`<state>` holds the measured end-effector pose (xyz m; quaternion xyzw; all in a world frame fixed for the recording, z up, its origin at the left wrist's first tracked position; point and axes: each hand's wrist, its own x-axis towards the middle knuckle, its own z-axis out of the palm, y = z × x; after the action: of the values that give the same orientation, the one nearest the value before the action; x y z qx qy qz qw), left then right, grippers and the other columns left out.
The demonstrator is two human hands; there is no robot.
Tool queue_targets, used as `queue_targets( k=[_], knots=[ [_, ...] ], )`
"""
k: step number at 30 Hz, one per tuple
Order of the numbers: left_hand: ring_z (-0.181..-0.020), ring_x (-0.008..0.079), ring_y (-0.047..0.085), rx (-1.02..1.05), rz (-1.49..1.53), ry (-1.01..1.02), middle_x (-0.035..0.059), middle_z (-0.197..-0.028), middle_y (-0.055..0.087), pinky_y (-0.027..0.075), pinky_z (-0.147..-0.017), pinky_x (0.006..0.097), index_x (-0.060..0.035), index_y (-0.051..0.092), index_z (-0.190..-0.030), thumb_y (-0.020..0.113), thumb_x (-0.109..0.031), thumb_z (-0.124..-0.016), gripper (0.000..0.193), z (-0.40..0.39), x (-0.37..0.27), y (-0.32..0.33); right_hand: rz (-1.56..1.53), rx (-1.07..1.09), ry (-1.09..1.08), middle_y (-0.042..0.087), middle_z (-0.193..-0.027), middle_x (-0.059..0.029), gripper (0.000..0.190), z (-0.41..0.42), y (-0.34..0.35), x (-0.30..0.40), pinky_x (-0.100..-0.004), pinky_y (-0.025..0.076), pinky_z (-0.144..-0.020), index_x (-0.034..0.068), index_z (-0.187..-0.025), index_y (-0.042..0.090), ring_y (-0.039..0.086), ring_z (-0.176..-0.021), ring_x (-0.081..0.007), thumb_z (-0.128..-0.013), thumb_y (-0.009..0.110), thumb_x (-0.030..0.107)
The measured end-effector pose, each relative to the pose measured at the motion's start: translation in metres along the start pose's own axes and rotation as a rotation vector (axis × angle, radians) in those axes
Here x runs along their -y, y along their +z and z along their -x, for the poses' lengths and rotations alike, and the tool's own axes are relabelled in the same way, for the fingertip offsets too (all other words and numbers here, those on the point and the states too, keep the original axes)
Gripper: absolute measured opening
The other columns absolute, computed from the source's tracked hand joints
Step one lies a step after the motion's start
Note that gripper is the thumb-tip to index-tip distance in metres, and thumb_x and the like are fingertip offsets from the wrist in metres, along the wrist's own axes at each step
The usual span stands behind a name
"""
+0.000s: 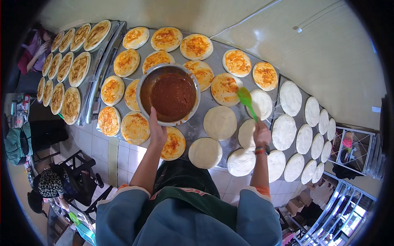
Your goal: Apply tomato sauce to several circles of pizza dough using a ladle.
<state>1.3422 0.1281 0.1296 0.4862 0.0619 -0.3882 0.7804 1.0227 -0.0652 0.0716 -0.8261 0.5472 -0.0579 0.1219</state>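
Note:
My left hand (157,130) grips the rim of a steel bowl (142,106) with thick red-brown sauce (173,93) in it, held over the metal table. In my right hand (262,135) is the handle of a green spatula or brush (245,97); its sauce-smeared head is over the right edge of a partly sauced flatbread round (224,89). Orange sauce coats the rounds at left and along the back, such as one sauced round (196,46). Around my right hand and farther right lie plain pale dough rounds (219,123), several in rows.
At the left, browned rounds (71,104) lie on a plastic-covered surface (87,77). A wall (234,15) with a cable runs behind the metal table (192,123). Other people are at the left, one near a black chair (81,163). A white rack (354,150) stands at the right.

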Motion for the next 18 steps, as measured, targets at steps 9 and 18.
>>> queue_targets(
  k=[9, 18],
  knots=[
    [-0.115, 0.0169, 0.036, -0.051, -0.007, -0.018, 0.006, -0.127, 0.035, 0.028, -0.098, 0.0314, -0.0074, 0.03, -0.125, 0.035, -0.036, -0.09, 0.046, 0.006, -0.002, 0.014, 0.012, 0.025, 0.136, 0.06, -0.085, -0.0138, 0.026, -0.02, 0.001, 0.009, -0.0421, 0.047, -0.058, 0.02, -0.107, 0.054, 0.058, -0.072, -0.0323, -0.082, 0.046, 0.021],
    [-0.116, 0.017, 0.035, -0.056, 0.019, -0.088, 0.0066, -0.128, 0.034, 0.027, -0.098, 0.0316, -0.0064, 0.028, -0.127, 0.039, -0.036, -0.088, 0.05, 0.002, 0.016, 0.02, -0.001, 0.061, 0.051, 0.06, -0.073, -0.0152, 0.023, -0.052, 0.003, 0.023, -0.0447, 0.046, -0.057, 0.018, -0.102, 0.054, 0.058, -0.065, -0.0334, -0.081, 0.046, 0.023]
  ],
)
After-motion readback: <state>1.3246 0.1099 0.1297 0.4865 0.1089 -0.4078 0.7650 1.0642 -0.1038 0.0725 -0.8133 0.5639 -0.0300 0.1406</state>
